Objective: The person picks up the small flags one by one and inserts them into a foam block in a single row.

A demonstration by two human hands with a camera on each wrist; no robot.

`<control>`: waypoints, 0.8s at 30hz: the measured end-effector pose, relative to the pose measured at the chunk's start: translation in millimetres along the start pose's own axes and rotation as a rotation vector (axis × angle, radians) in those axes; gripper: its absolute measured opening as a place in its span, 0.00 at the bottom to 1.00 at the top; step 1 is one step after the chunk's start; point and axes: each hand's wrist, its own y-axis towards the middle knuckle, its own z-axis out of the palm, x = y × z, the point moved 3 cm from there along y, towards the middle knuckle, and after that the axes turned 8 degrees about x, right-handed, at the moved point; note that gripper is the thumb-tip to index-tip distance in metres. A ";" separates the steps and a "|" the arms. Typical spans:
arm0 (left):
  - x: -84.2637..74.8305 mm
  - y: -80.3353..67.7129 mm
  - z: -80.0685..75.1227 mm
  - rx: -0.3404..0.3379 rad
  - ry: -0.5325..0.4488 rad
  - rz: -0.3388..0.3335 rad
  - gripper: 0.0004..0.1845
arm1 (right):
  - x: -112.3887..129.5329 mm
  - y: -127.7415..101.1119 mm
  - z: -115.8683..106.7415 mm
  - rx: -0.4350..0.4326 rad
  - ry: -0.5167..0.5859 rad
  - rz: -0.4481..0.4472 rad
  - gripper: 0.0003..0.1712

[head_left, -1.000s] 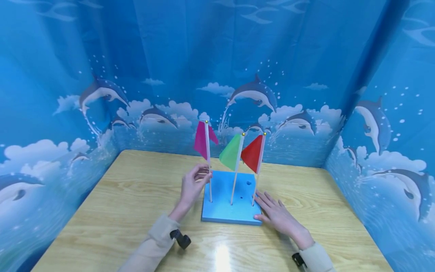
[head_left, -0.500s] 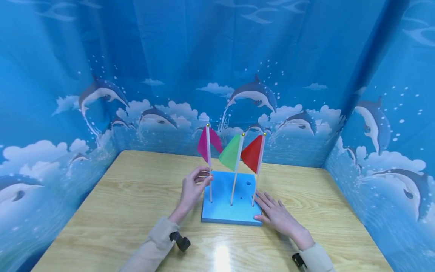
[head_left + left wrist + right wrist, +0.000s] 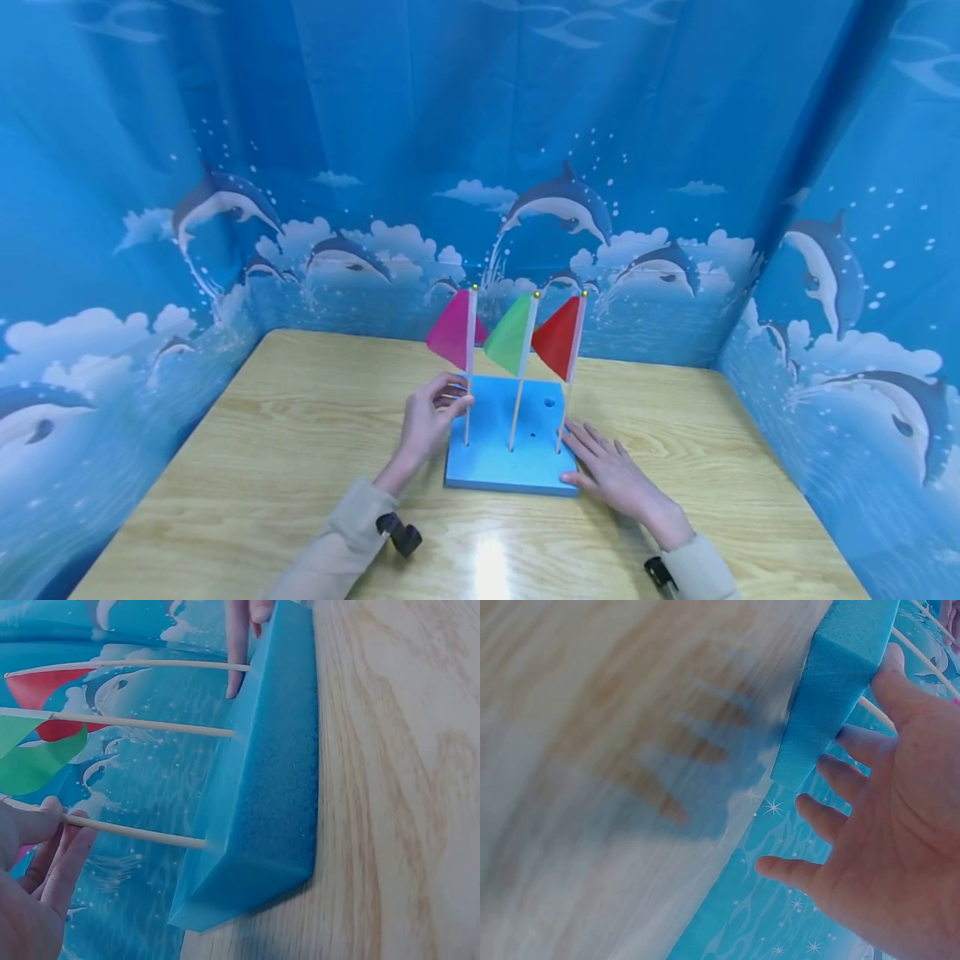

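Observation:
A blue foam block (image 3: 504, 454) lies on the wooden table (image 3: 262, 467) with three small flags standing in it. My left hand (image 3: 429, 417) pinches the stick of the pink flag (image 3: 453, 333) at the block's left; the fingers (image 3: 56, 847) close on that stick (image 3: 135, 833) in the left wrist view. A green flag (image 3: 512, 335) and a red flag (image 3: 558, 335) stand to its right. My right hand (image 3: 609, 471) lies flat with straight fingers against the block's right edge, thumb on the foam (image 3: 840, 682).
Blue dolphin-print curtains (image 3: 480, 167) wall the table at the back and both sides. The block (image 3: 270, 772) has small spare holes (image 3: 549, 404) in its top near the red flag. Bare wood lies left, right and in front of the block.
The pink flag has swung round on its stick, its cloth now pointing left, and its top has shifted slightly right and lower. The right hand has stayed put.

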 end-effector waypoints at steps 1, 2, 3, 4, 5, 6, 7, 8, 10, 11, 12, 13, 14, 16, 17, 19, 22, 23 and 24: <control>0.2 -0.4 0.4 -0.006 0.001 0.008 0.09 | 0.2 0.0 -0.1 0.000 0.001 0.000 0.44; 0.3 -0.6 0.7 -0.012 -0.001 0.010 0.09 | 0.4 0.0 -0.2 0.000 0.000 0.000 0.44; -0.2 -1.1 1.1 -0.015 0.001 0.019 0.09 | 0.5 0.0 -0.3 0.001 0.000 0.000 0.44; -0.4 -1.5 1.6 -0.016 0.001 0.026 0.09 | 0.6 0.0 -0.3 0.001 -0.001 0.000 0.44; -0.9 -1.9 2.1 -0.016 0.003 0.028 0.09 | 0.6 0.0 -0.5 0.002 -0.001 0.001 0.44; -1.1 -2.4 2.7 -0.015 0.008 0.032 0.09 | 0.7 0.0 -0.7 0.003 -0.001 0.001 0.44; -1.4 -2.7 3.3 -0.015 0.010 0.029 0.09 | 0.7 0.0 -0.9 0.003 -0.002 0.001 0.44; -1.7 -2.9 3.7 -0.013 0.013 0.021 0.09 | 0.7 0.1 -1.0 0.003 -0.001 0.001 0.44; -1.3 -2.9 4.7 -0.006 0.019 0.003 0.09 | 0.5 0.7 -1.0 0.003 0.005 0.002 0.44; -1.1 -2.7 5.2 -0.003 0.028 0.001 0.09 | 0.2 1.1 -0.9 0.002 0.009 0.002 0.44; -0.7 -2.4 5.6 0.001 0.036 0.005 0.10 | -0.3 1.8 -0.5 0.001 0.012 0.002 0.44; -0.3 -2.1 5.9 0.005 0.040 0.002 0.10 | -0.8 2.4 -0.1 0.001 0.017 0.001 0.44; -0.1 -2.0 6.1 0.007 0.044 0.004 0.10 | -1.2 3.0 0.3 0.002 0.026 0.001 0.44; 0.4 -2.2 6.0 0.015 0.047 0.005 0.11 | -1.5 4.2 0.8 0.002 0.043 0.000 0.44; 0.9 -2.5 5.6 0.021 0.055 0.007 0.12 | -1.5 4.7 0.8 -0.002 0.047 -0.005 0.44; 2.5 -3.2 3.9 0.036 0.059 -0.002 0.13 | -1.4 5.4 0.5 -0.003 0.064 -0.005 0.44; 5.6 -4.2 -0.8 0.071 0.087 -0.030 0.16 | -1.2 5.7 -1.0 -0.007 0.067 -0.010 0.45; 6.9 -4.3 -3.3 0.082 0.105 -0.040 0.17 | -1.1 5.6 -1.9 -0.012 0.066 -0.014 0.45; 8.0 -4.4 -6.3 0.092 0.126 -0.049 0.18 | -0.9 5.3 -2.9 -0.017 0.069 -0.015 0.45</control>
